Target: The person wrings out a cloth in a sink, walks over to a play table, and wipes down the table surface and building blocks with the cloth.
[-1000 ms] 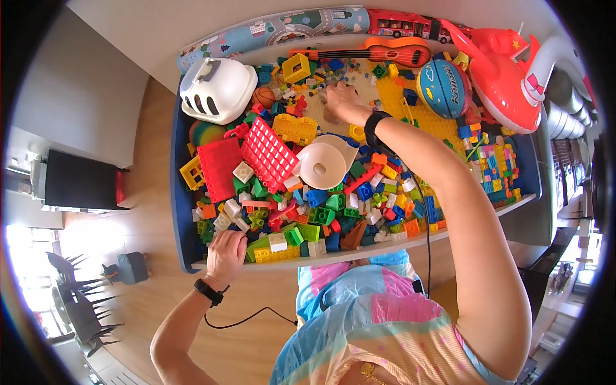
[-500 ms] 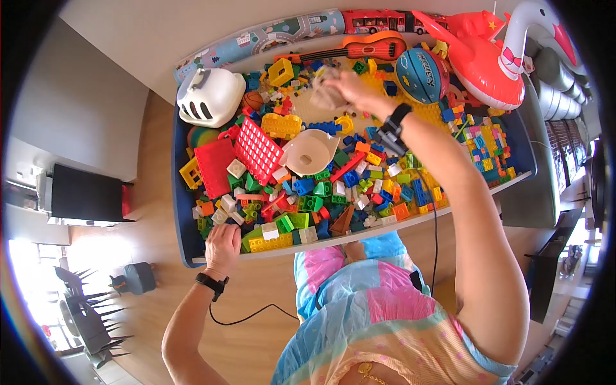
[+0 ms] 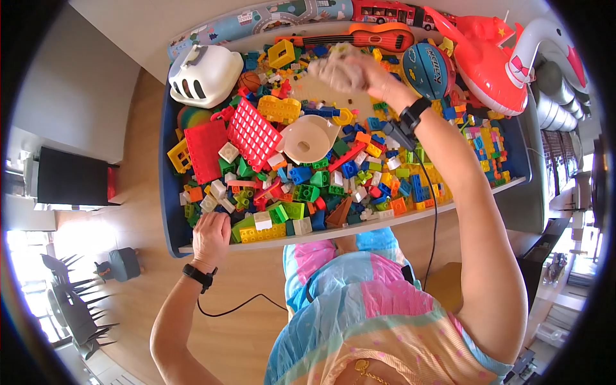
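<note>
A crumpled greyish cloth (image 3: 341, 69) is held in my right hand (image 3: 375, 76), over the beige board at the back of a blue-sided toy bin (image 3: 168, 186). My left hand (image 3: 211, 237) rests with its fingers curled over the bin's front left edge; what it holds besides that edge does not show. Near it lie a yellow brick plate (image 3: 263, 233) and white blocks. A red lattice panel (image 3: 254, 133) and a cream round container (image 3: 307, 139) sit among many coloured bricks in the middle.
At the back left stands a white slotted case (image 3: 204, 76). An orange toy guitar (image 3: 382, 37), a blue ball (image 3: 427, 70) and a red inflatable (image 3: 481, 74) line the back and right. A black cable (image 3: 431, 218) hangs from near my right wrist.
My right hand has lifted off the board with the cloth and moved to the right. My left hand stays on the edge. The whole view has shifted slightly.
</note>
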Tool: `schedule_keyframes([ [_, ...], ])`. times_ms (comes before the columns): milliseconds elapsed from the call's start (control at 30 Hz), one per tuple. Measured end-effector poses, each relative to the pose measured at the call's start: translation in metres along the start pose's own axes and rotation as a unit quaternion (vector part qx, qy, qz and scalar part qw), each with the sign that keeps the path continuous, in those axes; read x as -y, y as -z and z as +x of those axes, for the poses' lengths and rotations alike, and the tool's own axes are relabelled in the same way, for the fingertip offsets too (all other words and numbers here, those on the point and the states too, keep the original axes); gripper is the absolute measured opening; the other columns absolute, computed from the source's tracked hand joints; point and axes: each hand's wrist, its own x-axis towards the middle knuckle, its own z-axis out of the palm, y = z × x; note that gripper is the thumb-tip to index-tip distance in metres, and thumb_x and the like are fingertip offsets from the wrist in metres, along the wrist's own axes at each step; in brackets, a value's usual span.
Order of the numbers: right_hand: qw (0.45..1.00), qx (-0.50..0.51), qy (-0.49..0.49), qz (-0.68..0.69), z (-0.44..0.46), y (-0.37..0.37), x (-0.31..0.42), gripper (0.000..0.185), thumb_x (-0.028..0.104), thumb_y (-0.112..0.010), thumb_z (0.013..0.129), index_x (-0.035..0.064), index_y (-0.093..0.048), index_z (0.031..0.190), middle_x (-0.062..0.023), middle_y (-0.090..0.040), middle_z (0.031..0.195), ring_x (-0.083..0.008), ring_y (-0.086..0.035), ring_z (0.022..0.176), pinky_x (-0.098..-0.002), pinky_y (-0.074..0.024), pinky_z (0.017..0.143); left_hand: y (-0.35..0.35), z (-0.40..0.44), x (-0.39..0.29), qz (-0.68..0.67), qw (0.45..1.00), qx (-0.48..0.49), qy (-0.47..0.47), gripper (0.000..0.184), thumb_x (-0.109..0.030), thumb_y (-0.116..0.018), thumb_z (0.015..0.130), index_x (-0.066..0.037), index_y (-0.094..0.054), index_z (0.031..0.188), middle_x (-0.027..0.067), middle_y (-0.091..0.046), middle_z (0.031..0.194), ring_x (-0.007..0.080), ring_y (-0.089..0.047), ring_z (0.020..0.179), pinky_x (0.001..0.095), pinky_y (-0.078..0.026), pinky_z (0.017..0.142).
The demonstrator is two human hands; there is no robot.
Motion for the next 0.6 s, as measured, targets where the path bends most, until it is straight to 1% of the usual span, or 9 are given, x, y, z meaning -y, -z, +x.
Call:
schedule_keyframes([
  [67, 0.998, -0.051, 0.028, -0.019, -0.005, 0.004, 0.027, 0.037, 0.020, -0.060, 0.086, -0.0002, -0.051, 0.115, -0.0097, -0.059, 0.112, -0.0163, -0.062, 0.090, -0.0308, -0.0514, 0.077, 0.001, 0.000, 0.000, 0.002, 1.000, 0.002, 0.000, 0.006, -0.007, -0.060, 0.079, -0.002, -0.058, 0.082, 0.0096, -0.058, 0.079, 0.0295, -0.057, 0.075, 0.0392, -0.047, 0.066],
  [167, 0.948, -0.135, 0.072, -0.277, -0.007, 0.039, 0.031, 0.044, 0.026, -0.062, 0.084, -0.0023, -0.048, 0.115, -0.0160, -0.058, 0.112, -0.0232, -0.061, 0.095, -0.0346, -0.0491, 0.079, 0.000, 0.000, 0.000, 0.001, 1.000, -0.001, -0.002, 0.005, -0.007, -0.060, 0.079, -0.002, -0.058, 0.082, 0.0093, -0.058, 0.078, 0.0292, -0.057, 0.075, 0.0390, -0.047, 0.066],
  [267, 0.801, -0.200, 0.090, -0.557, -0.011, 0.048, 0.017, 0.055, 0.032, -0.065, 0.079, -0.0035, -0.044, 0.115, -0.0210, -0.058, 0.109, -0.0317, -0.059, 0.099, -0.0395, -0.0465, 0.080, -0.001, 0.001, 0.002, -0.004, 1.000, -0.003, -0.005, 0.005, -0.006, -0.060, 0.079, -0.003, -0.058, 0.081, 0.0091, -0.058, 0.078, 0.0288, -0.057, 0.075, 0.0387, -0.047, 0.066],
  [300, 0.786, -0.201, 0.104, -0.576, -0.010, 0.047, 0.010, 0.060, 0.034, -0.067, 0.074, -0.0026, -0.043, 0.116, -0.0241, -0.057, 0.107, -0.0380, -0.057, 0.099, -0.0421, -0.0447, 0.082, -0.001, 0.001, 0.001, -0.004, 1.000, -0.002, -0.005, 0.005, -0.006, -0.060, 0.079, -0.003, -0.058, 0.081, 0.0091, -0.058, 0.078, 0.0286, -0.057, 0.075, 0.0386, -0.047, 0.066],
  [333, 0.754, -0.174, 0.027, -0.633, -0.009, 0.035, 0.010, 0.055, 0.029, -0.067, 0.073, -0.0035, -0.046, 0.112, -0.0244, -0.058, 0.107, -0.0369, -0.057, 0.101, -0.0423, -0.0454, 0.084, -0.001, 0.001, 0.001, -0.004, 1.000, -0.001, -0.004, 0.004, -0.006, -0.061, 0.079, -0.003, -0.058, 0.081, 0.0091, -0.058, 0.078, 0.0285, -0.057, 0.075, 0.0384, -0.047, 0.066],
  [400, 0.579, -0.117, 0.015, -0.807, -0.002, 0.031, -0.023, 0.045, 0.021, -0.064, 0.075, -0.0033, -0.050, 0.110, -0.0243, -0.059, 0.105, -0.0361, -0.058, 0.099, -0.0434, -0.0466, 0.085, -0.002, 0.001, 0.002, -0.007, 1.000, 0.001, -0.002, 0.004, -0.005, -0.061, 0.079, -0.002, -0.058, 0.081, 0.0090, -0.058, 0.078, 0.0285, -0.057, 0.075, 0.0382, -0.047, 0.065],
  [433, 0.559, -0.158, 0.050, -0.812, 0.001, 0.024, -0.032, 0.036, 0.016, -0.061, 0.077, -0.0017, -0.053, 0.108, -0.0227, -0.061, 0.103, -0.0350, -0.059, 0.098, -0.0443, -0.0478, 0.085, -0.001, 0.001, 0.002, -0.009, 1.000, 0.002, -0.001, 0.004, -0.005, -0.061, 0.078, -0.002, -0.058, 0.081, 0.0090, -0.058, 0.078, 0.0285, -0.057, 0.075, 0.0381, -0.047, 0.065],
  [533, 0.572, -0.118, 0.030, -0.811, 0.010, 0.015, -0.032, 0.032, 0.014, -0.059, 0.078, 0.0003, -0.054, 0.106, -0.0224, -0.061, 0.101, -0.0348, -0.061, 0.094, -0.0453, -0.0483, 0.083, 0.001, 0.002, 0.000, -0.002, 1.000, 0.016, 0.002, 0.004, -0.005, -0.061, 0.079, -0.002, -0.058, 0.081, 0.0091, -0.058, 0.078, 0.0285, -0.057, 0.074, 0.0380, -0.047, 0.065],
  [600, 0.631, -0.092, 0.047, -0.769, 0.011, 0.008, -0.037, 0.030, 0.019, -0.061, 0.078, 0.0001, -0.057, 0.101, -0.0228, -0.061, 0.102, -0.0355, -0.061, 0.093, -0.0453, -0.0489, 0.080, 0.000, 0.004, 0.001, -0.001, 1.000, 0.011, -0.003, 0.004, -0.005, -0.060, 0.079, -0.002, -0.058, 0.081, 0.0093, -0.057, 0.077, 0.0285, -0.057, 0.074, 0.0379, -0.047, 0.065],
])
